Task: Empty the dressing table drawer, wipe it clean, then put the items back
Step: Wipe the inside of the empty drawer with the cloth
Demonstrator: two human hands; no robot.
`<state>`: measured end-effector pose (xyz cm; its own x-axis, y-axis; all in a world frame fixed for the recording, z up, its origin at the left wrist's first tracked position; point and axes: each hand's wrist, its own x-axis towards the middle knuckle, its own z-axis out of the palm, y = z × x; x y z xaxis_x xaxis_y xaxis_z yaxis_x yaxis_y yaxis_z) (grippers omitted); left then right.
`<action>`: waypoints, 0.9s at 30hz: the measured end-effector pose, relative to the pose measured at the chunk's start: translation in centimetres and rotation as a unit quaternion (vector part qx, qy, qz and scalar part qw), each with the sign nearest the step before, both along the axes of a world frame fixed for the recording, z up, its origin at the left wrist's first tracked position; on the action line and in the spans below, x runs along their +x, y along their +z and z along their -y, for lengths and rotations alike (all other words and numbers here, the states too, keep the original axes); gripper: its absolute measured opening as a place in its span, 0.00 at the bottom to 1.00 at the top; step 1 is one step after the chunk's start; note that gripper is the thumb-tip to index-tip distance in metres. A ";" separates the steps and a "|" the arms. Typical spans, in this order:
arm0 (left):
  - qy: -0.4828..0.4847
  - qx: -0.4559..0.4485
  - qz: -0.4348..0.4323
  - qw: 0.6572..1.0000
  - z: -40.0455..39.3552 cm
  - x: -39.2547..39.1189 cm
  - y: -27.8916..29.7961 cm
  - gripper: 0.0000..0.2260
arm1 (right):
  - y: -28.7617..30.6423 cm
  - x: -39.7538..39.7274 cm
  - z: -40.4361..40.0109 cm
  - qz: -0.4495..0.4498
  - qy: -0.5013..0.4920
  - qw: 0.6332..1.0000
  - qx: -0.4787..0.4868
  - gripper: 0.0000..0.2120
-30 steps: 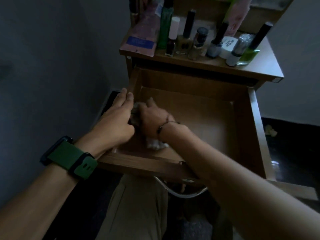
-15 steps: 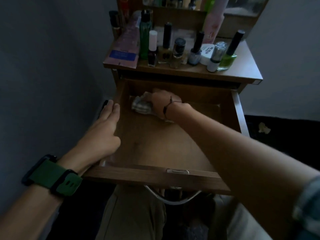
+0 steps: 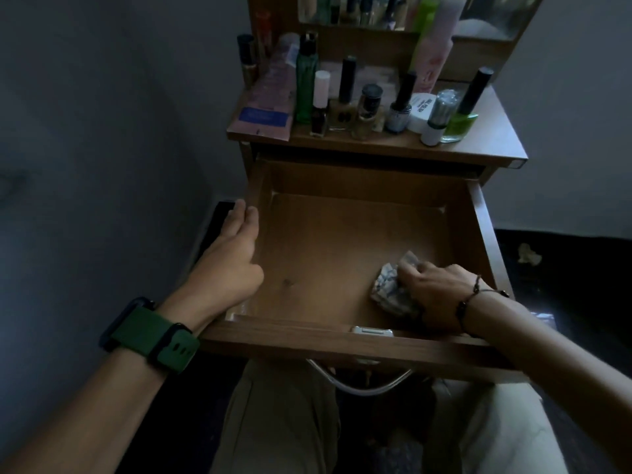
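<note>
The wooden drawer is pulled out toward me, its floor bare apart from the cloth. A crumpled pale patterned cloth lies at the drawer's near right corner, and my right hand grips it against the floor there. My left hand, with a green watch on its wrist, rests with straight fingers along the drawer's left side wall. On the dressing table top above stand several nail polish bottles, a green bottle, a white jar and a flat pink packet.
A grey wall is close on the left. The mirror frame rises behind the bottles. A metal handle hangs under the drawer front, above my knees. A scrap of paper lies on the dark floor to the right.
My right hand has dragged the cloth from the drawer's far left to its near right corner. My left hand stayed on the left side wall.
</note>
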<state>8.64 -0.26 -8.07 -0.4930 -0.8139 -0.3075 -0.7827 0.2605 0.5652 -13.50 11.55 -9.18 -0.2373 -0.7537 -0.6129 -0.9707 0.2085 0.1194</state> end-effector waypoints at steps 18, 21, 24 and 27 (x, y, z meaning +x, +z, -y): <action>0.002 0.006 0.006 1.000 0.4 0.0 -0.4 0.39 | -2.2 3.5 17.0 0.122 -0.039 0.958 -0.256 0.18; 0.005 0.011 0.000 1.000 0.3 -0.1 -0.3 0.39 | -2.4 5.7 16.3 0.128 -0.028 0.954 -0.268 0.19; 0.003 0.004 0.002 1.000 0.4 -0.1 -0.3 0.38 | -2.2 8.2 12.4 0.206 0.028 0.953 -0.219 0.17; 0.002 -0.009 0.019 1.000 0.2 -0.3 -0.2 0.38 | -0.5 9.3 8.3 0.271 0.130 0.951 -0.078 0.15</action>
